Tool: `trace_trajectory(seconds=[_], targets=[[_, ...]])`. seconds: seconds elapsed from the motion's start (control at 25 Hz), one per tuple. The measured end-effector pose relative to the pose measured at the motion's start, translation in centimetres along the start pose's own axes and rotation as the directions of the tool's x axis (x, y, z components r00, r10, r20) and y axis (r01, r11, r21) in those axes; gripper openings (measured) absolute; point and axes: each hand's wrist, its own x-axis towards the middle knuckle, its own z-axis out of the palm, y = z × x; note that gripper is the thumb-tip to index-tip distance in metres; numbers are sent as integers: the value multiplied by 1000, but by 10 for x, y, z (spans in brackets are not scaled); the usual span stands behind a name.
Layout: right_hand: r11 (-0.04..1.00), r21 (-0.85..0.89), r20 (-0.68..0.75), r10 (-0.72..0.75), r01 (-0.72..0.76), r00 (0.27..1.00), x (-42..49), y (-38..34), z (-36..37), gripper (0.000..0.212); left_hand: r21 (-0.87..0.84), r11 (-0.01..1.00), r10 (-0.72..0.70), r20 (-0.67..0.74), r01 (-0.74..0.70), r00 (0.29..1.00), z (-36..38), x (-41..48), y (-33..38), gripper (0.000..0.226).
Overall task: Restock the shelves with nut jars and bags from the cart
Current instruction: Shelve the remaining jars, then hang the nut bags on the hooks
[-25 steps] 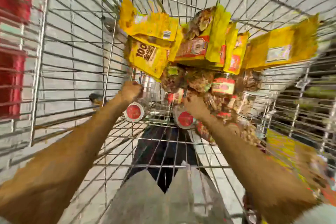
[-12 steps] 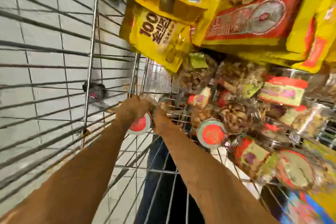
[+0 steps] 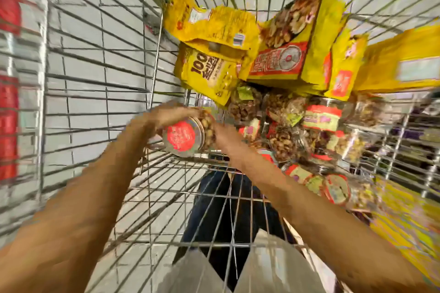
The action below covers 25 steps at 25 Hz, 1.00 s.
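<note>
Both hands are down inside the cart [image 3: 156, 54], closing on one jar [image 3: 184, 137] from opposite sides. The left hand [image 3: 166, 118] has its fingers curled over the top of the jar, while the right hand [image 3: 225, 137] lies against the jar's right side; blur hides its fingers, so I cannot tell how far they wrap. Two hands on one jar probably suits a smooth, round, fairly heavy thing that one hand might let slip. The jar lies on its side, red lid towards the camera, just above the wire bottom near the cart's left wall. To its right the other jars [image 3: 321, 118] lie tumbled against each other, lids pointing every way, as loosely loaded goods settle. Beyond them the yellow bags [image 3: 281, 62] lean on the far wire wall, the light, soft stock piled above the hard jars. No shelf shows clearly.
</note>
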Motion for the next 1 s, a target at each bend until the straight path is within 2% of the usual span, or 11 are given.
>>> trace_trajectory(seconds=[0.04,0.12,0.2,0.28,0.4,0.52,0.6,0.68,0.76,0.88,1.0], targets=[[972,-201,-57,-138,124,989,-19,-1,-13,52,-5,1000,3,12,-3,1000,-7,-14,10,31],[753,-583,-90,-434,306,896,-57,1,-42,64,-61,997,40,64,-36,997,-18,-34,32,41],[519,-723,30,-637,457,770,-79,2,-65,98,-126,990,83,110,-69,990,-23,-44,48,38],[569,-614,-9,-698,547,716,-83,-5,-81,119,-132,986,109,71,-99,992,-14,-45,62,21],[679,-478,-121,-679,557,724,-83,-11,-107,125,-264,958,163,188,-110,968,-1,-45,76,63],[865,-18,-195,-494,501,847,-79,-1,-130,84,-190,980,105,257,-56,961,18,-44,82,93],[855,316,-278,-330,410,902,-76,10,-141,56,-154,974,176,49,-167,983,42,-40,89,80],[819,490,-252,-195,299,948,-77,21,-148,60,-256,920,255,-186,-298,949,75,-36,93,62],[755,626,-126,-151,196,981,-77,26,-147,41,-446,832,282,-172,-330,944,108,-32,93,57],[797,570,-130,-153,201,980,-73,25,-148,31,-621,711,221,-250,-331,943,133,-26,94,53],[756,599,-188,-188,264,964,-62,25,-152,44,-513,759,248,-341,-401,907,138,-20,98,53]])
